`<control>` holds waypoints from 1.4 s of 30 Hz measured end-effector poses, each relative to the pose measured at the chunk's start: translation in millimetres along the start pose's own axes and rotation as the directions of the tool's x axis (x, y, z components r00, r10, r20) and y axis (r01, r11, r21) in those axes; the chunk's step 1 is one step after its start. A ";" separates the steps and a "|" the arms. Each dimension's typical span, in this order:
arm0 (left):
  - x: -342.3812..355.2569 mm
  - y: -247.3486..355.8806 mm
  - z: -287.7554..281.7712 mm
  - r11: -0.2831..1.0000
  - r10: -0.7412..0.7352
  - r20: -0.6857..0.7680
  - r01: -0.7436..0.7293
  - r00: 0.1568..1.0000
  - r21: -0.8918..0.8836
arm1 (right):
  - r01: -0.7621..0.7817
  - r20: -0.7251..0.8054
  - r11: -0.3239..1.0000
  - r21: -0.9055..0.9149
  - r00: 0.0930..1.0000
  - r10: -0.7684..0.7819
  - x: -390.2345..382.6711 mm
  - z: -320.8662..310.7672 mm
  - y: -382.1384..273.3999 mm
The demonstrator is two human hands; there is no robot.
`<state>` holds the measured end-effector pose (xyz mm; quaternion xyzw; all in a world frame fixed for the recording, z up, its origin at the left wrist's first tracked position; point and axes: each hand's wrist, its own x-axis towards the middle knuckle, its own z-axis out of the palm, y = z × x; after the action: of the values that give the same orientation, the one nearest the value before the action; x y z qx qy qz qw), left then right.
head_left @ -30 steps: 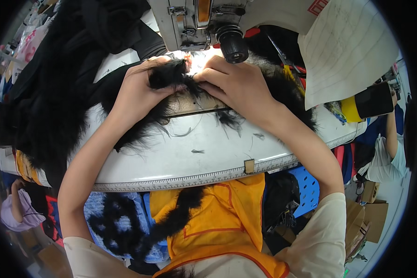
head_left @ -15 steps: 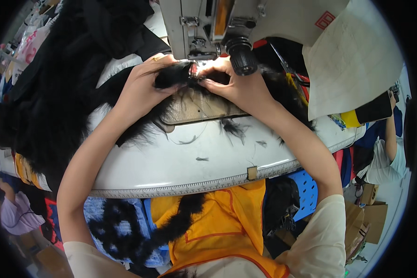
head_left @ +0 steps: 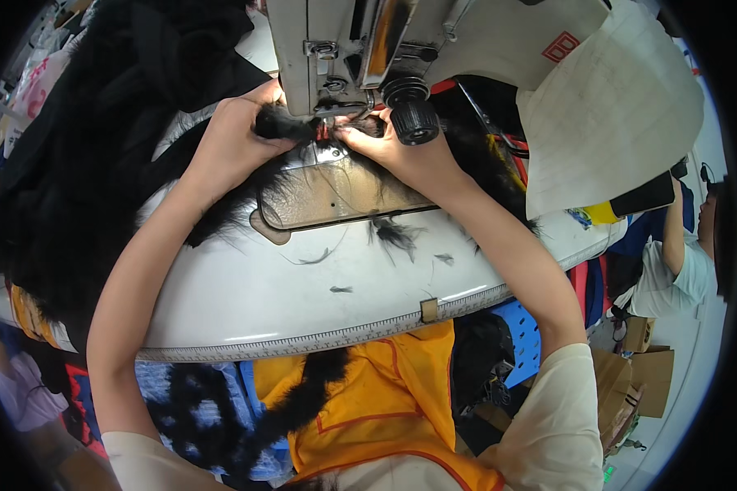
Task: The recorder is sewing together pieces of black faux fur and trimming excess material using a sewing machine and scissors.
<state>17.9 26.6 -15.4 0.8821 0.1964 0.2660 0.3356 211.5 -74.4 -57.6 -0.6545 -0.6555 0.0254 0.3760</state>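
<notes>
A strip of black feather or fur trim lies under the presser foot of a sewing machine. My left hand is closed on the trim just left of the foot, thumb on the near side. Right of the foot my right hand pinches the trim close to the needle area, its fingers partly behind the black knob. More of the black fluffy trim runs off to both sides of my hands. The metal bed plate shows in front of the foot.
Black cloth is heaped at the left. Scissors and a pale paper sheet are at the right. Loose tufts lie on the white table, edged by a measuring tape. Another person is at the far right.
The view has shifted slightly, so the machine sits further left. My hands have drawn apart a little around the foot, which now shows more clearly; both keep hold of the trim.
</notes>
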 end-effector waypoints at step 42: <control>-66.4 2.2 -48.1 0.942 0.203 0.088 -0.219 0.975 0.254 | 0.383 0.309 0.919 0.095 0.866 -0.393 -14.9 -81.2 -11.2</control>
<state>-62.5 13.7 -5.9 0.9422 0.1240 0.2452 0.1915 242.8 -126.4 -0.4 -0.4905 -0.8255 0.0657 0.2713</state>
